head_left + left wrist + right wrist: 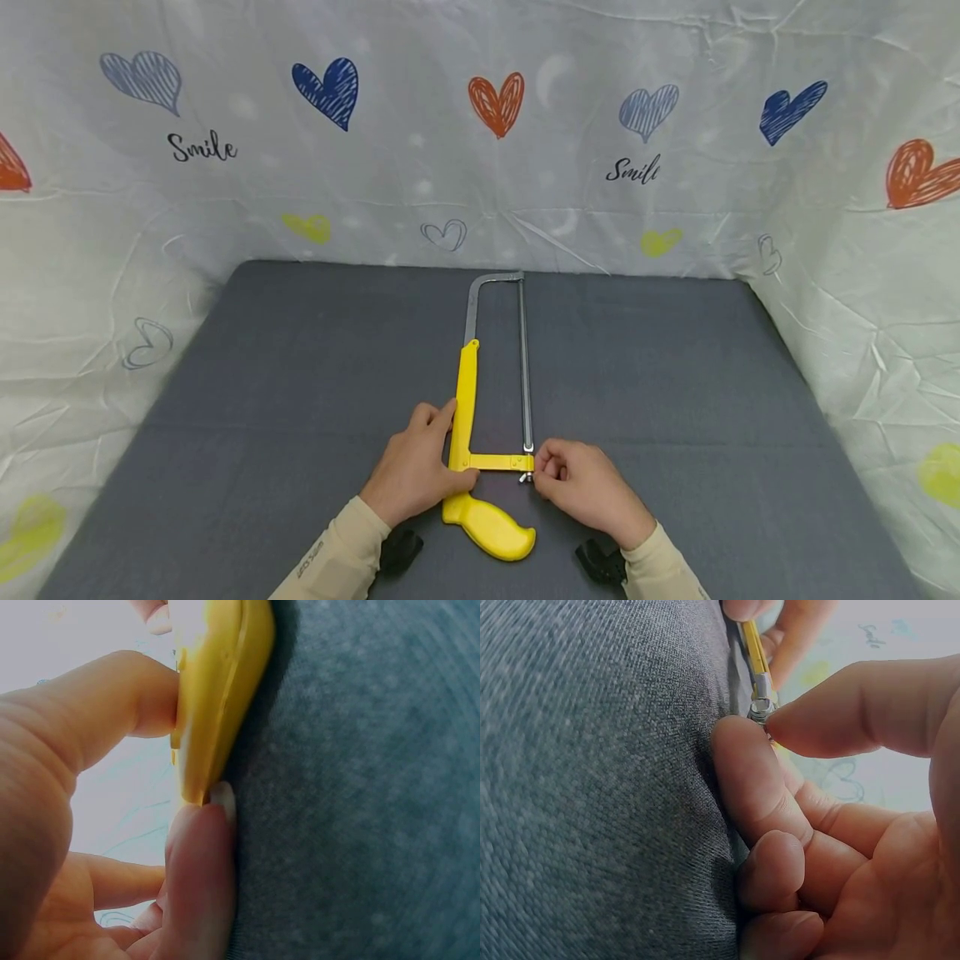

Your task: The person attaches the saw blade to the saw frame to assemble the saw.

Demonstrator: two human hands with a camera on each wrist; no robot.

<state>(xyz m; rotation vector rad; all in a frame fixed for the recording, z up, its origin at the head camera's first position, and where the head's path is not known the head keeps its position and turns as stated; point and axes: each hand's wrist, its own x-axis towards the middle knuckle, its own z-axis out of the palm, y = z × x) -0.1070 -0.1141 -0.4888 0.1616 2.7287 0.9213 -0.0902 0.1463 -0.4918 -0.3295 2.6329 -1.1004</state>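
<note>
A hacksaw (467, 392) with a yellow frame lies flat, its grey front bow pointing away and its blade (525, 367) along the right side. The curved yellow handle (498, 531) is at the near end. My left hand (415, 462) grips the frame just above the handle, thumb across it and fingers along its left edge. In the left wrist view, thumb and fingers (199, 877) lie against the yellow part. At the blade's near end is a small metal wing nut (526, 478). My right hand (588, 490) pinches at it with thumb and index finger, the other fingers curled.
Dark grey cloth (675, 375) covers the table under the saw. A pale curtain (420, 167) printed with hearts and "Smile" hangs behind and along both sides. Black wrist devices (602, 562) sit below both hands.
</note>
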